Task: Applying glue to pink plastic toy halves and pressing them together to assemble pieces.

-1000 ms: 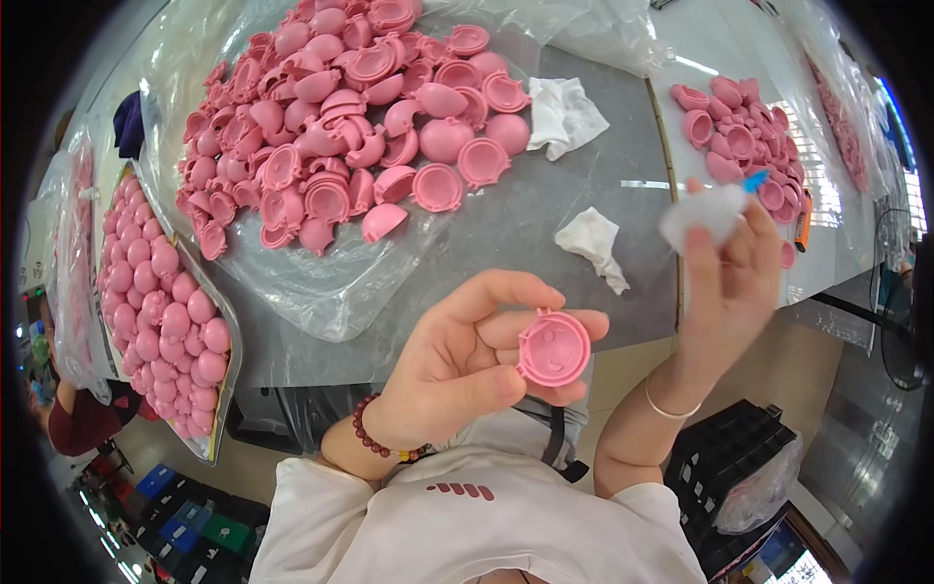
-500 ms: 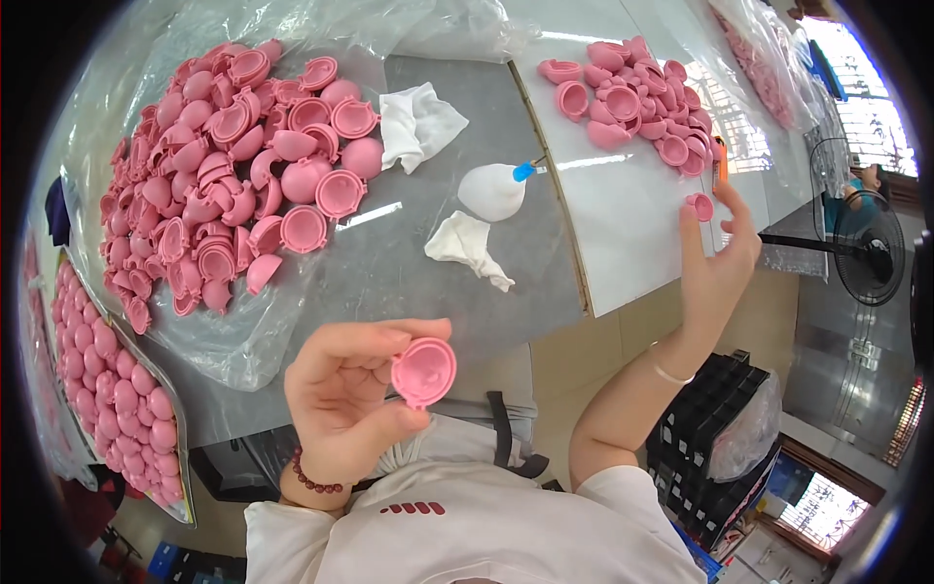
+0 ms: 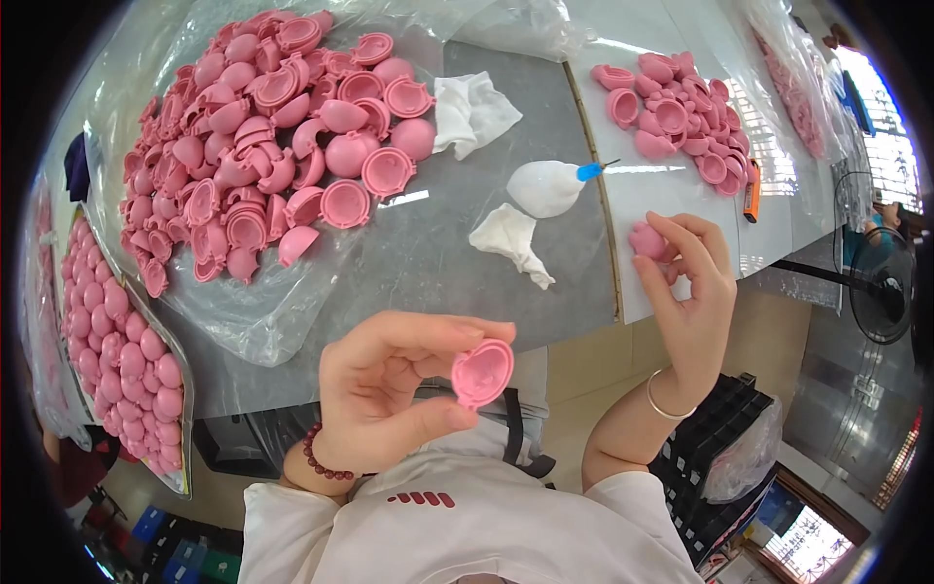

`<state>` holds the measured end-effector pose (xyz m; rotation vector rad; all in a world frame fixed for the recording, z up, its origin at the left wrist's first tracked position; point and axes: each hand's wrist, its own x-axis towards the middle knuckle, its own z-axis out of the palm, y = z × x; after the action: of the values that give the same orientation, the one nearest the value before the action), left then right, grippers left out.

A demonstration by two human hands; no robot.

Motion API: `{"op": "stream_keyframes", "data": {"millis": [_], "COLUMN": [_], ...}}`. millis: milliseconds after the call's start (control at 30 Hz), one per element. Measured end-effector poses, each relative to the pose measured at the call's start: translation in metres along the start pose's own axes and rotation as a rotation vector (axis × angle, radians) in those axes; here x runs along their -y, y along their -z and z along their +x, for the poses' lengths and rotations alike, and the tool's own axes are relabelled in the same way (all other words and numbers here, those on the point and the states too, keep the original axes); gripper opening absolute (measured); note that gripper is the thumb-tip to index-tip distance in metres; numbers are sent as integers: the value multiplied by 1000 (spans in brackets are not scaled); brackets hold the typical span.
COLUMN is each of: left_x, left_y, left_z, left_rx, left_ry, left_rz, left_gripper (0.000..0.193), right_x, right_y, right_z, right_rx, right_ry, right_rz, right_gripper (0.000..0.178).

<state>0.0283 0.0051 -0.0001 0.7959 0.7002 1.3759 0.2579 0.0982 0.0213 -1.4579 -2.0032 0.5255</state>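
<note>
My left hand [image 3: 399, 384] pinches a round pink plastic half shell [image 3: 484, 374] between thumb and fingertips, its hollow side facing up toward me. Over the white part of the table, my right hand [image 3: 689, 277] grips a smaller pink plastic piece [image 3: 646, 240] between thumb and fingers. The two pieces are well apart. A white squeeze bottle [image 3: 547, 189] with a blue needle tip lies beyond my hands, with a crumpled white cloth [image 3: 510, 243] near it. Behind the right hand lies a pile of small pink pieces [image 3: 671, 117], an orange lighter [image 3: 752, 192] beside it.
A large heap of pink half shells [image 3: 255, 146] covers the left of the grey table on clear plastic sheeting [image 3: 263, 331]. Another white cloth [image 3: 474, 112] lies by the heap. Finished-looking pink balls [image 3: 122, 360] fill a tray at far left. Black crates [image 3: 715, 457] and a fan [image 3: 880, 282] stand at right.
My right hand has come back from the small pile, nearer to me and slightly left, with the small pink piece. The left hand still holds its shell, now tilted more. The view has shifted.
</note>
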Motion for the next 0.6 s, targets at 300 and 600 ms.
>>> {"op": "stream_keyframes", "data": {"millis": [300, 600], "left_x": [5, 2], "left_y": [-5, -5], "left_z": [2, 3], "left_rx": [84, 130], "left_ry": [-12, -151], "left_rz": [121, 497], "left_gripper": [39, 39], "right_x": [45, 45], "right_y": [-21, -44], "right_z": [-24, -37], "right_rx": [91, 66], "right_ry": [426, 346], "right_rz": [441, 536], "right_gripper": [31, 32]}}
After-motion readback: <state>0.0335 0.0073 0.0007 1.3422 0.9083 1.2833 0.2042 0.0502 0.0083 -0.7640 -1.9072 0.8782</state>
